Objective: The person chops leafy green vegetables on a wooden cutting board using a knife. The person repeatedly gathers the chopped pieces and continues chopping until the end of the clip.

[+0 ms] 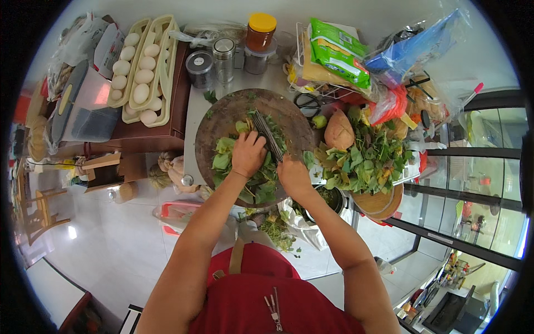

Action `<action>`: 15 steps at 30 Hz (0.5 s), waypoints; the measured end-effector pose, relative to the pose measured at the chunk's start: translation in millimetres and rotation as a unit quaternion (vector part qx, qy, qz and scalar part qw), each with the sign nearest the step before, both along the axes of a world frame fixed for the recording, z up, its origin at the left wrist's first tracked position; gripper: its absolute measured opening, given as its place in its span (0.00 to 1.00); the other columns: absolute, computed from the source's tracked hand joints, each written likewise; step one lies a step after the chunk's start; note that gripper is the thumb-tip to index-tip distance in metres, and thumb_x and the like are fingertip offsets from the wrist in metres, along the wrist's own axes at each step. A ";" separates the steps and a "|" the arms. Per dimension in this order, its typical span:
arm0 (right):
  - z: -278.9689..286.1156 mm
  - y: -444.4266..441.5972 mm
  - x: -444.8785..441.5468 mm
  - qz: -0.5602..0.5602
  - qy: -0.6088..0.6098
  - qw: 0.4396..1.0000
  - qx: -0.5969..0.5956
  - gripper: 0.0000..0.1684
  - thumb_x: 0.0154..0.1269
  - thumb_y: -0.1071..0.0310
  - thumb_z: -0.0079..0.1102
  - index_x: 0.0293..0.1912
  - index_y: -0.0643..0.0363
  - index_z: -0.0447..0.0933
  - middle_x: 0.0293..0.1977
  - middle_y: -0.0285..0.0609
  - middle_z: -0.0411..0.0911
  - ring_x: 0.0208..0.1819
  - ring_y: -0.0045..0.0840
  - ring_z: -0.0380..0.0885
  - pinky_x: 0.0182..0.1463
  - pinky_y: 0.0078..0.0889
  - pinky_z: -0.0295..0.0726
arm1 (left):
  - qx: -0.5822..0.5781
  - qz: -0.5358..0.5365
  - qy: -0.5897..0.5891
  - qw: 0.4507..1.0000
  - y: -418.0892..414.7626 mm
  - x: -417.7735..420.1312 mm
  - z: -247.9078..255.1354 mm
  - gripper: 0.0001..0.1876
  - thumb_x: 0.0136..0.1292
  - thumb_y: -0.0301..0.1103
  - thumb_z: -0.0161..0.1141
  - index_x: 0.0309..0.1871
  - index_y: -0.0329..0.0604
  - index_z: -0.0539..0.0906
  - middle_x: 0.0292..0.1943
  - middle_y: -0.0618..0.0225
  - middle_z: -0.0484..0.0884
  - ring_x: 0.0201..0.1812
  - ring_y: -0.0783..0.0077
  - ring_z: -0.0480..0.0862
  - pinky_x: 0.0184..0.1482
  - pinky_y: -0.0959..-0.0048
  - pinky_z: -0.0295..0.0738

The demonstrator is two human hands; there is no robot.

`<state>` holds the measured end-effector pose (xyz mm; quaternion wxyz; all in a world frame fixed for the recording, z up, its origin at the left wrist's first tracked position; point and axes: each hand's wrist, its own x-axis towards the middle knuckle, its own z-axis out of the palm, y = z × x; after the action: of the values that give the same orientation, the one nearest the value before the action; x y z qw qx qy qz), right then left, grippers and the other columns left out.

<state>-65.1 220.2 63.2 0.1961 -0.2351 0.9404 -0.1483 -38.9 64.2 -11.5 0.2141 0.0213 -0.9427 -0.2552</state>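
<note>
A round wooden chopping board (296, 121) lies on the counter before me. Green leaves (225, 146) are spread over its left and near parts, with finely cut greens beyond the hands. My left hand (248, 153) presses down on the leaves with bent fingers. Right beside it, my right hand (293, 174) grips a knife (267, 131), whose dark, streaked blade points away from me and slightly left. The handle is mostly hidden in the fist. More leafy stems (358, 158) are heaped right of the board, by a large brownish tuber (339, 131).
Egg trays (168, 94) stand back left; jars (200, 69) and a glass bottle (224, 60) stand behind the board. Black-handled scissors (307, 104) lie behind right. A pot of greens (331, 200) and a woven basket (384, 204) are at the near right.
</note>
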 end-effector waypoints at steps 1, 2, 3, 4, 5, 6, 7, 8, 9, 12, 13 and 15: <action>-4.0 -7.7 -0.1 -0.006 0.000 1.000 0.009 0.13 0.67 0.64 0.50 0.40 0.68 0.69 0.23 0.59 0.78 0.29 0.53 0.81 0.35 0.50 0.81 | 0.001 -0.002 -0.004 1.000 -0.2 -0.3 -1.2 0.13 0.50 0.29 0.63 0.38 0.48 0.72 0.41 0.61 0.71 0.44 0.52 0.72 0.44 0.54 0.74; -8.9 -14.5 -2.8 -0.012 0.003 1.000 0.017 0.12 0.67 0.66 0.50 0.41 0.67 0.69 0.25 0.59 0.79 0.30 0.51 0.81 0.35 0.49 0.82 | 0.000 -0.002 0.012 1.000 -1.2 -0.7 -2.5 0.12 0.51 0.29 0.63 0.38 0.49 0.73 0.42 0.62 0.72 0.45 0.52 0.73 0.44 0.54 0.74; -13.7 -20.6 -6.1 -0.017 -0.004 0.999 0.032 0.12 0.66 0.67 0.50 0.42 0.68 0.69 0.25 0.59 0.79 0.30 0.51 0.82 0.34 0.49 0.82 | 0.001 0.001 -0.002 1.000 -1.7 -0.6 -4.4 0.12 0.51 0.29 0.63 0.38 0.48 0.73 0.43 0.62 0.72 0.45 0.52 0.73 0.44 0.55 0.74; -18.6 -27.0 -8.7 -0.023 -0.011 0.999 0.048 0.12 0.66 0.68 0.50 0.44 0.68 0.69 0.26 0.59 0.79 0.31 0.50 0.82 0.34 0.48 0.82 | 0.003 0.004 -0.016 1.000 -2.4 0.1 -6.4 0.12 0.51 0.29 0.63 0.38 0.48 0.73 0.43 0.62 0.72 0.45 0.52 0.73 0.43 0.55 0.74; -23.4 -32.2 -8.6 -0.028 -0.018 0.997 0.064 0.12 0.65 0.69 0.50 0.45 0.68 0.69 0.26 0.59 0.79 0.31 0.50 0.82 0.34 0.48 0.82 | 0.004 0.006 -0.030 1.000 -2.6 1.1 -8.6 0.12 0.51 0.29 0.63 0.38 0.47 0.73 0.43 0.61 0.72 0.45 0.52 0.73 0.43 0.55 0.74; -30.5 -35.1 -7.6 -0.038 -0.004 0.998 0.050 0.13 0.65 0.70 0.50 0.46 0.69 0.69 0.26 0.59 0.79 0.31 0.49 0.82 0.33 0.48 0.83 | 0.012 0.009 -0.014 1.000 -2.1 -0.1 -8.0 0.11 0.52 0.29 0.62 0.38 0.47 0.73 0.43 0.61 0.72 0.45 0.51 0.73 0.43 0.55 0.74; -38.3 -37.2 -5.4 -0.049 0.011 0.998 0.037 0.14 0.64 0.71 0.50 0.48 0.69 0.68 0.26 0.59 0.79 0.31 0.49 0.82 0.33 0.47 0.83 | 0.019 0.012 0.002 1.000 -0.8 -0.9 -7.5 0.11 0.52 0.29 0.62 0.38 0.46 0.74 0.43 0.61 0.72 0.44 0.51 0.73 0.43 0.55 0.74; -45.5 -38.0 -3.6 -0.060 0.024 0.998 0.024 0.16 0.64 0.72 0.50 0.49 0.70 0.68 0.26 0.59 0.79 0.31 0.48 0.82 0.33 0.47 0.83 | 0.027 0.014 0.018 0.999 -0.6 -0.6 -7.2 0.11 0.53 0.29 0.62 0.39 0.45 0.74 0.43 0.60 0.72 0.44 0.51 0.73 0.43 0.55 0.74; -51.2 -35.8 -3.5 -0.055 0.038 0.998 0.009 0.15 0.64 0.72 0.51 0.48 0.70 0.68 0.25 0.59 0.79 0.29 0.49 0.81 0.32 0.48 0.82 | 0.029 0.013 0.015 0.999 -0.8 -0.4 -5.7 0.11 0.53 0.29 0.61 0.39 0.45 0.74 0.43 0.60 0.72 0.44 0.51 0.73 0.44 0.55 0.74; -61.2 -32.5 -8.4 -0.054 0.055 0.997 -0.015 0.16 0.64 0.71 0.51 0.49 0.70 0.68 0.25 0.60 0.78 0.27 0.49 0.80 0.30 0.48 0.81 | 0.033 0.011 -0.001 0.999 -5.7 -1.8 -5.4 0.10 0.55 0.29 0.60 0.39 0.42 0.74 0.44 0.59 0.73 0.46 0.50 0.72 0.45 0.57 0.73; -59.7 -35.0 -9.4 -0.059 0.045 0.997 -0.010 0.17 0.64 0.71 0.51 0.51 0.69 0.68 0.25 0.59 0.79 0.28 0.48 0.81 0.30 0.47 0.82 | 0.039 0.015 0.002 0.999 -6.3 -1.0 -7.1 0.10 0.55 0.29 0.60 0.40 0.42 0.74 0.44 0.59 0.73 0.46 0.51 0.72 0.46 0.57 0.72; -59.1 -33.5 -14.9 -0.066 0.026 0.997 -0.017 0.19 0.65 0.70 0.51 0.54 0.68 0.68 0.26 0.58 0.79 0.29 0.47 0.82 0.30 0.46 0.82 | 0.050 0.018 0.009 0.999 -5.9 -0.8 -8.1 0.10 0.56 0.29 0.60 0.40 0.42 0.74 0.44 0.59 0.73 0.47 0.51 0.71 0.47 0.56 0.71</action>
<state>-80.0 186.7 4.1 0.1571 -0.1799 0.9559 -0.1708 -39.6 58.3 -19.6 0.2261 0.0464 -0.9261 -0.2984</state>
